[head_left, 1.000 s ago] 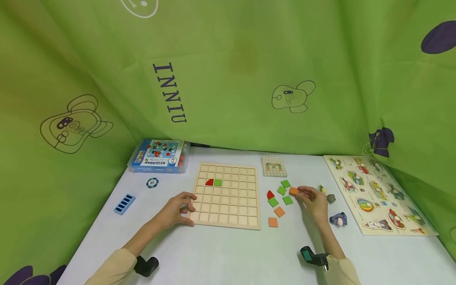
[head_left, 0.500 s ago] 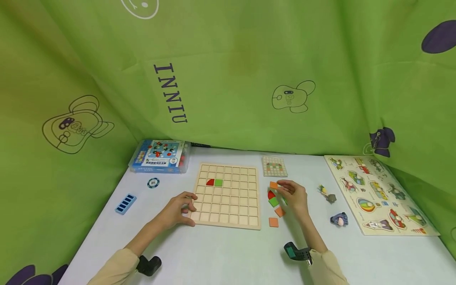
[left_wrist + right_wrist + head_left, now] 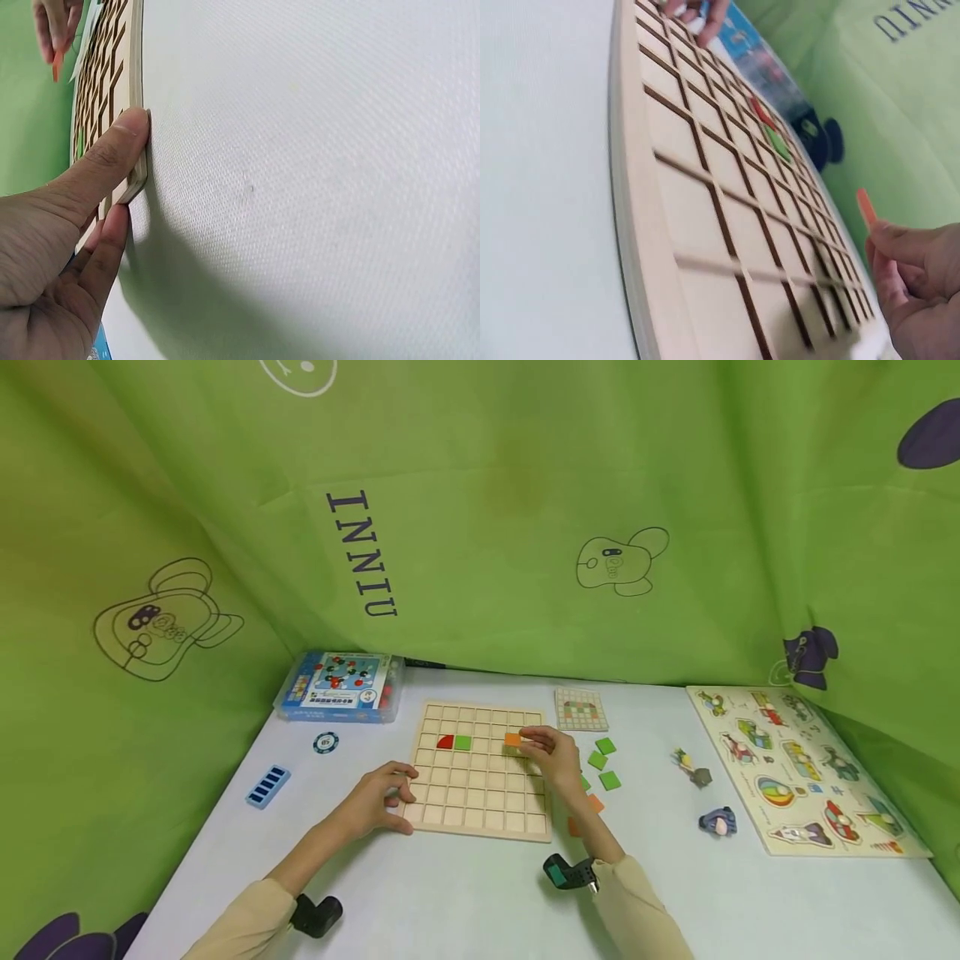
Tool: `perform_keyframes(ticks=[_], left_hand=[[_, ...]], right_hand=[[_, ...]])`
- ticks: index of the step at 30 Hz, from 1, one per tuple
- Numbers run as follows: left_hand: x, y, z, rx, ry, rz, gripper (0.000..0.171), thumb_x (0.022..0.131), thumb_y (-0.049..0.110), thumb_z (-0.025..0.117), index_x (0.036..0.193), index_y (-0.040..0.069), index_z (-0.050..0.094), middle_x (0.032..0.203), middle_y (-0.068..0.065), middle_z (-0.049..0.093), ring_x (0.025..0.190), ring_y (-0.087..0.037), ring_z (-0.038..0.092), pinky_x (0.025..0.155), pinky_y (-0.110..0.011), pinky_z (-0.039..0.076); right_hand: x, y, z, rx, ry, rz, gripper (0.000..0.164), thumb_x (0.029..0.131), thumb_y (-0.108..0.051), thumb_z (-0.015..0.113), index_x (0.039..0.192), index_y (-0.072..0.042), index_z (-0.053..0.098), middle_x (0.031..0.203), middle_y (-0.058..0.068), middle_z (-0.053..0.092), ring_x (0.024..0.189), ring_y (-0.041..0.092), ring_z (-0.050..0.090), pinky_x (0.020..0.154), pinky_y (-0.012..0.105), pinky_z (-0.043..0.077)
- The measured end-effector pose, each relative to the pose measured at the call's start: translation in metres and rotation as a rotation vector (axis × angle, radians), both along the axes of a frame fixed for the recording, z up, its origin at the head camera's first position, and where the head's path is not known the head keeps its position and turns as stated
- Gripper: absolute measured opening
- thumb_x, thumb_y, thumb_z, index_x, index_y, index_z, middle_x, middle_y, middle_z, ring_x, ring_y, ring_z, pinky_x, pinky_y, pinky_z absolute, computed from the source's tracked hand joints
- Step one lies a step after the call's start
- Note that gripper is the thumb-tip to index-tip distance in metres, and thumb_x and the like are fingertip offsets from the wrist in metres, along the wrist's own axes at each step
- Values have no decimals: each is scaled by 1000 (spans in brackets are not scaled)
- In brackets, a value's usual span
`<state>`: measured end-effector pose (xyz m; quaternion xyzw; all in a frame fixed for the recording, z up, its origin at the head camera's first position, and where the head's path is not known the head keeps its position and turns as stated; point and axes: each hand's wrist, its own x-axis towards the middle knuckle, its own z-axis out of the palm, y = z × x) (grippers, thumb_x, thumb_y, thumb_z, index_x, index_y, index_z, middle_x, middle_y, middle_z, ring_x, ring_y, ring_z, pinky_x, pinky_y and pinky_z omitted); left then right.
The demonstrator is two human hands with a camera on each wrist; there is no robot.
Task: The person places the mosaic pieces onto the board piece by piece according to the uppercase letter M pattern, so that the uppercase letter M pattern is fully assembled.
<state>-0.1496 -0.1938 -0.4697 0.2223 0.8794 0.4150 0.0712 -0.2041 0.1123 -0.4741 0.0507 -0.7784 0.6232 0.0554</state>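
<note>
A wooden grid board (image 3: pixel 476 797) lies on the white table. A red quarter-circle tile (image 3: pixel 446 742) and a green square tile (image 3: pixel 463 743) sit side by side in its cells. My left hand (image 3: pixel 371 799) grips the board's near left corner, thumb on the near edge and fingers along the left side, as the left wrist view shows. Between thumb and fingertips my right hand (image 3: pixel 556 762) pinches an orange square tile (image 3: pixel 512 740), held above the board's upper right part. The right wrist view shows this orange tile (image 3: pixel 865 206) raised off the board.
Right of the board lie loose green tiles (image 3: pixel 597 760) and orange tiles (image 3: pixel 596 803), partly behind my right forearm. A pattern card (image 3: pixel 581 710) is behind them. Farther right are small figurines (image 3: pixel 718 822) and a picture puzzle board (image 3: pixel 813 772). A plastic box (image 3: pixel 339 687) stands back left.
My right hand has carried the orange tile leftward from the loose tiles to over the board. My left hand has stayed at the board's corner.
</note>
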Motion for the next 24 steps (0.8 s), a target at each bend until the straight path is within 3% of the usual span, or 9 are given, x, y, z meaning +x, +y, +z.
perform_keyframes(ticks=[5,11,24], left_hand=[[-1,1,0,4,-12,-2,31,62,4,88,78,5,61,125,-19,53,110,-36,51,76,-28,53],[-2,2,0,4,-15,-6,31,62,5,87,78,5,61,125,-19,53,110,-36,51,77,-30,54],[-1,1,2,10,-23,-1,30,63,4,87,79,4,61,126,-19,52,110,-36,51,77,-32,54]], right_hand=[[-7,-19,-5,99,74,57,21,82,7,69,103,8,67,99,22,69,89,34,67,75,31,56],[-14,-31,-9,255,171,66,18,79,10,71,97,9,67,93,21,69,82,31,68,71,34,57],[-18,-44,-4,239,115,122,24,79,11,71,102,11,65,97,22,68,85,31,68,72,30,57]])
